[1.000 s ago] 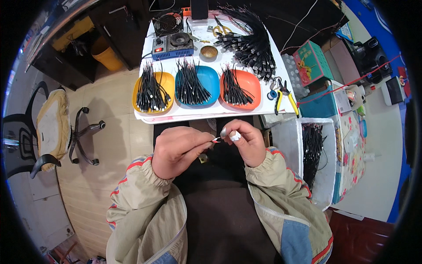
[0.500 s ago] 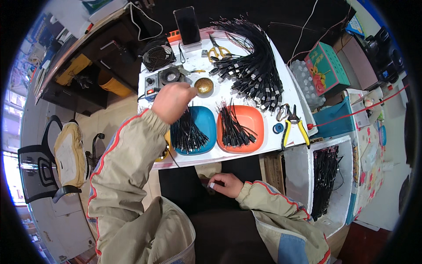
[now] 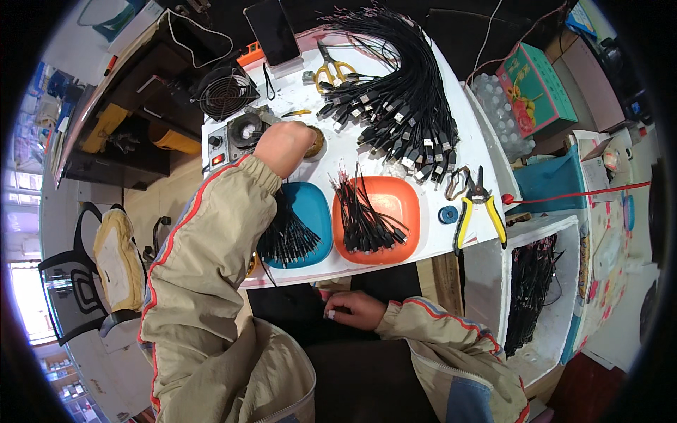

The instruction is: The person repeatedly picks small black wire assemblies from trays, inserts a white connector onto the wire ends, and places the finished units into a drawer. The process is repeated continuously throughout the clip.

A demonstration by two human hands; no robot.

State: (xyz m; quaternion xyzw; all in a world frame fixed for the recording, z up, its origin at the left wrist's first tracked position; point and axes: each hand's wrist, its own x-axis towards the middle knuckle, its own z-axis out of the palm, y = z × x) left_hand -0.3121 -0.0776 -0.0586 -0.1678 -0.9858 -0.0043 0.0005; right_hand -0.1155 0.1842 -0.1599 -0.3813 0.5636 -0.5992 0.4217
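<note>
My left hand (image 3: 285, 146) reaches over the white table, its fingers closed at the edge of a small round tin (image 3: 314, 144) of brownish stuff; what they grip is hidden. Just below its wrist lies a blue tray (image 3: 321, 204) with a bundle of black cables (image 3: 290, 236). Beside that tray, an orange tray (image 3: 402, 204) holds more short black cables (image 3: 363, 215) with bare reddish wire ends. Low over my lap rests my right hand (image 3: 356, 310), fingers curled in, with nothing visible in it.
A big heap of black USB cables (image 3: 402, 106) covers the table's back right. Yellow-handled scissors (image 3: 330, 70), a phone (image 3: 272, 32), a fan (image 3: 224, 95) and a control box (image 3: 218, 151) stand behind. Wire strippers (image 3: 479, 208) lie right, above a foam box (image 3: 502, 282) of cables.
My left hand has moved to the right against the tin, now covering part of it. The right hand has shifted slightly down and left, and the whole view has tilted a little.
</note>
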